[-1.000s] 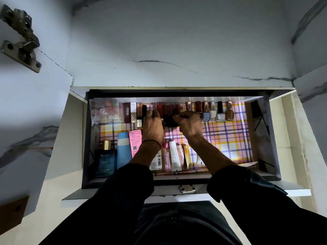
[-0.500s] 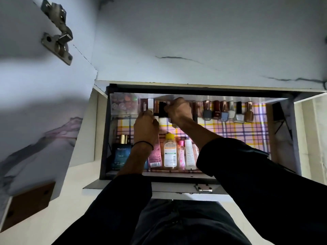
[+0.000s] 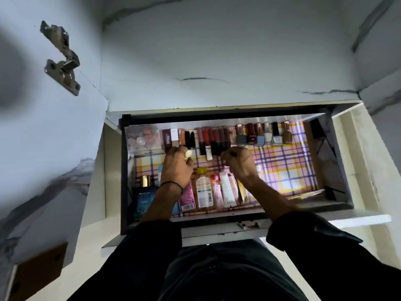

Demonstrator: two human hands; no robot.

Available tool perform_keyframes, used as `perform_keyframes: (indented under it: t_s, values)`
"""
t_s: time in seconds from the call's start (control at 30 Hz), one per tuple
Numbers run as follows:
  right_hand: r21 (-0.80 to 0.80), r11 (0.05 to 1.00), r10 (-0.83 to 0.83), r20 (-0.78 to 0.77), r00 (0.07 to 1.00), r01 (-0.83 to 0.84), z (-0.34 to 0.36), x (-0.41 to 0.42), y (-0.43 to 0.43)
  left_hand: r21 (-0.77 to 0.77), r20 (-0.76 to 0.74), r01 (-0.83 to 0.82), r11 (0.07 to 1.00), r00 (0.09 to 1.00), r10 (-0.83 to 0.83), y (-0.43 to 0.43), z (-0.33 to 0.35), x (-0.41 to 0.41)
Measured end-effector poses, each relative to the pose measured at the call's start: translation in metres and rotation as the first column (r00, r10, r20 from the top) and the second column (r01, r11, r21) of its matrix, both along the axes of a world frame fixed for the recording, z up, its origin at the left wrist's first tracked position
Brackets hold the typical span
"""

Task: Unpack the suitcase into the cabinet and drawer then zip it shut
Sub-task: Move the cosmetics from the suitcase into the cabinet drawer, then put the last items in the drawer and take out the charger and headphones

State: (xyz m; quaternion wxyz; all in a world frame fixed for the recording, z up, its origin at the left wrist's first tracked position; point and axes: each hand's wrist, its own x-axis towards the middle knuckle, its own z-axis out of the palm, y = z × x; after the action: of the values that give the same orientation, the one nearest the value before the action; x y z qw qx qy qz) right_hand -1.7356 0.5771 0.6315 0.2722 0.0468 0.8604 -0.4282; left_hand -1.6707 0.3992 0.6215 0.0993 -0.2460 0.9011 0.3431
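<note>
Your right hand [image 3: 238, 165] shifted right along lipstick row [image 3: 213, 137] at back of open drawer [image 3: 325, 166]. Left hand [image 3: 176, 168] fingers curled at row's left end. Grasp of either: cannot tell.

Dim room; drawer [image 3: 338, 183] brightly lit; wide-angle edges warped, blurred.

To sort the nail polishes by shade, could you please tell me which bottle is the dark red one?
The dark red bottle, second from the left of six, standing between two bluish bottles with copper caps.
</note>
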Motion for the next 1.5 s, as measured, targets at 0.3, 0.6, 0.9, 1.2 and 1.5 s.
perform_keyframes:
  t_s: [0.3, 0.6, 0.9, 1.2, 1.5]
  values:
    - [0.049, 0.998, -0.039, -0.067, 0.997, 0.043, 0.016, 0.039, 0.047, 0.077, -0.065, 0.259, 0.963, 0.965, -0.254, 0.04, 0.016, 0.01]
    - [0.007, 0.986, 0.167, -0.121, 0.978, -0.167, 0.026, 0.051, 0.054, 0.107, -0.082, 0.221, 0.969, 0.974, -0.213, 0.064, 0.045, 0.036]
    - [-0.113, 0.937, 0.294, -0.262, 0.919, -0.332, 0.049, 0.071, 0.07, 0.015, -0.363, -0.156, 0.988, 0.92, 0.151, 0.111, 0.068, 0.109]
    - [-0.309, 0.73, 0.484, -0.394, 0.781, -0.609, 0.09, 0.227, 0.015, 0.102, -0.598, -0.558, 0.823, 0.627, 0.499, 0.12, 0.091, 0.295]
    - [-0.389, 0.188, 0.9, -0.3, 0.317, -0.902, 0.086, 0.595, -0.035, 0.306, -0.452, -0.927, 0.215, 0.058, 0.89, 0.175, 0.078, 0.688]
